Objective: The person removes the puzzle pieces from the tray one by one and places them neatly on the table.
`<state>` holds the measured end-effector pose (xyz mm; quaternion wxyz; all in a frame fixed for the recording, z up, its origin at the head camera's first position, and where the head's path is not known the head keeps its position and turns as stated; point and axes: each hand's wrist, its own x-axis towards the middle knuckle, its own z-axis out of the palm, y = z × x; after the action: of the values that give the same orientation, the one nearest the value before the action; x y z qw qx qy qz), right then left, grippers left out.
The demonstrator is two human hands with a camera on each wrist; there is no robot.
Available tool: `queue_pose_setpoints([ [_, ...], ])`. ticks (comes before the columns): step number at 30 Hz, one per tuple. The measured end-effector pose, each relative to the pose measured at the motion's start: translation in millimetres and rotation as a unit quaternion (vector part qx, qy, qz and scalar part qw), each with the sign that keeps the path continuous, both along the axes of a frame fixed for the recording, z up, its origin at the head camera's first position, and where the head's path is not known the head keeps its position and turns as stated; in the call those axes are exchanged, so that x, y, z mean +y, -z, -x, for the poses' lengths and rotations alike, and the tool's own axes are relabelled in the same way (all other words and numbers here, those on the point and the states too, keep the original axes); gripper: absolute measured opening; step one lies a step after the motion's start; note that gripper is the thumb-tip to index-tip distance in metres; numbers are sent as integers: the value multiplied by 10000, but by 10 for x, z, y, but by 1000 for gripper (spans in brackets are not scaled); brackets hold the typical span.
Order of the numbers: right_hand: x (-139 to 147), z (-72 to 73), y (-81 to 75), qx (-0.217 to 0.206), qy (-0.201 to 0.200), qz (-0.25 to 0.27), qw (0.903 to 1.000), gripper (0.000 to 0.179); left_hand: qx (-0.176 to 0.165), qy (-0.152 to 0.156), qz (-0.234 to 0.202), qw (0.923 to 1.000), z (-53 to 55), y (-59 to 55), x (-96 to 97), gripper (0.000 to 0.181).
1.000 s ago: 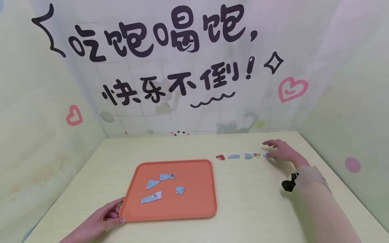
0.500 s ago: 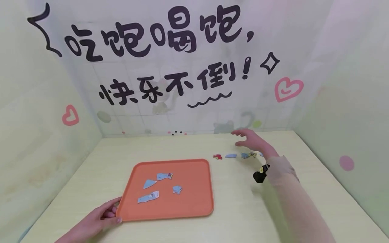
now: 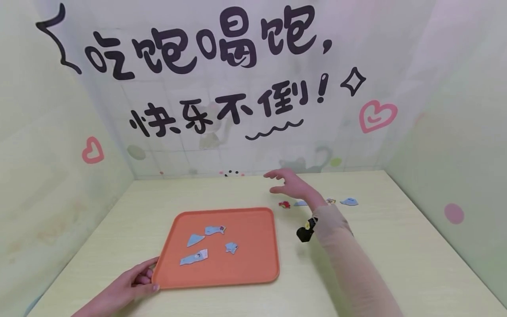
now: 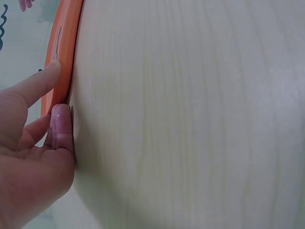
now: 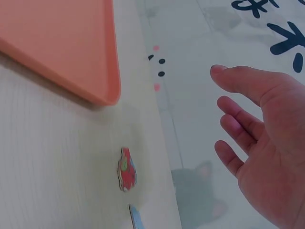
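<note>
An orange tray [image 3: 253,266] lies on the table, its near left corner held by my left hand [image 3: 132,281]. In the left wrist view the thumb [image 4: 40,83] presses on the rim while the fingers curl at its outer side. On the tray are several light blue puzzle pieces, among them a triangular piece [image 3: 195,240] and a long piece [image 3: 194,257]. My right hand [image 3: 292,184] hovers beyond the tray's far right corner with fingers spread and nothing in them. Below it lies a red puzzle piece [image 3: 284,204]. The right forearm partly hides the row of pieces beside it.
Farther right in the row, a blue piece [image 3: 349,201] lies flat on the table [image 3: 396,246]. A printed curtain [image 3: 229,154] with black lettering closes off the back, and pale walls stand at both sides. A black object [image 3: 306,232] sits at the right wrist.
My right hand has swept left from over the blue piece at the right end of the row to near the red piece, uncovering the blue one. The left hand keeps holding the tray.
</note>
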<state>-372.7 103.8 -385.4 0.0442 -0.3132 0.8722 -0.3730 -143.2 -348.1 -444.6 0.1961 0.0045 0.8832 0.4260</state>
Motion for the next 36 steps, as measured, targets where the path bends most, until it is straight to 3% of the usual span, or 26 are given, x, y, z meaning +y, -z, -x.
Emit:
queue_pose_setpoints([
  [5,-298,-67,-3,-173,-132,236,9995,48,5,11,-93,10000,-13,0,-5,84],
  [12,-700,-119,122,-269,-368,510,9977,45,87,61,-218,9997,-21,-3,-4,84],
  [21,-1087,-278,294,-98,-934,69,9956,42,111,156,-232,9995,-13,19,-40,83],
  [26,-1221,-353,366,-336,-1293,105,9910,43,293,381,-245,9985,-27,53,-78,79],
  [31,-1288,-419,427,-573,-1349,-194,9890,45,383,519,-265,9976,-14,66,-83,77],
  [36,-1294,-481,443,-1246,-1284,-300,9834,47,393,581,-254,9972,1,60,-83,77],
])
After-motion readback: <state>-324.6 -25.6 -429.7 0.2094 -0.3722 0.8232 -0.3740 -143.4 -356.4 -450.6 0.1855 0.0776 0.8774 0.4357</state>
